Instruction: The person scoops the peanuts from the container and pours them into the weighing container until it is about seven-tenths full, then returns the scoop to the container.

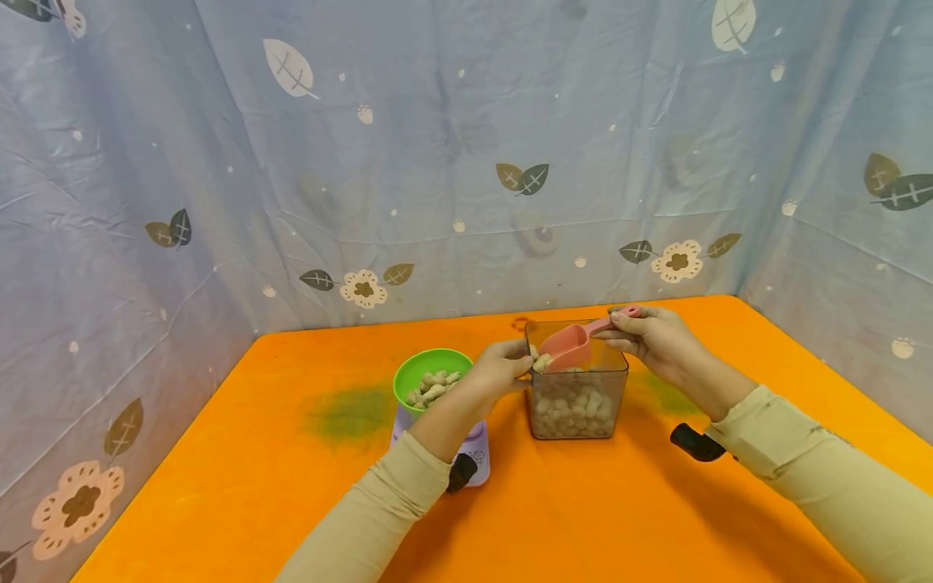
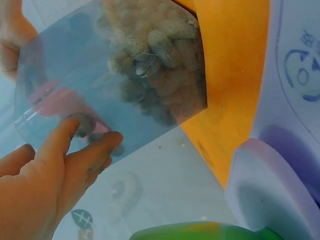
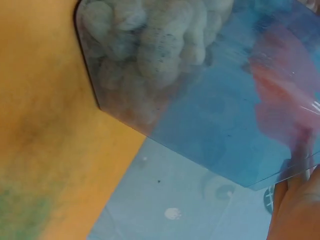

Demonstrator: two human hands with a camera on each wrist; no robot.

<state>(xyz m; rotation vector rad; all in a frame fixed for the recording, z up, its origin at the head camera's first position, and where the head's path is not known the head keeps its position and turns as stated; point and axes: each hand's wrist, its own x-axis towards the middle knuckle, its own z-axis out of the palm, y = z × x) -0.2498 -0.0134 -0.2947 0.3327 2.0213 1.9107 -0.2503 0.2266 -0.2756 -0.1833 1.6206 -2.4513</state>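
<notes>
My right hand [image 1: 656, 340] grips the handle of a pink scoop [image 1: 572, 346], which slants down into a clear plastic container [image 1: 621, 379]. Unshelled peanuts [image 1: 576, 411] fill the container's lower part. A few peanuts [image 1: 541, 361] lie at the scoop's front edge, close to the container's left wall. Against that wall from outside rest the extended fingers of my left hand [image 1: 499, 371]. In the left wrist view, those fingertips [image 2: 114, 138] touch the clear plastic, with the scoop [image 2: 62, 102] showing through it.
Left of the container, a green bowl [image 1: 405, 379] with peanuts sits on a lilac kitchen scale [image 1: 477, 463], partly covered by my left forearm. An orange cloth [image 1: 291, 502] covers the table. Patterned curtains [image 1: 452, 121] hang behind and at both sides.
</notes>
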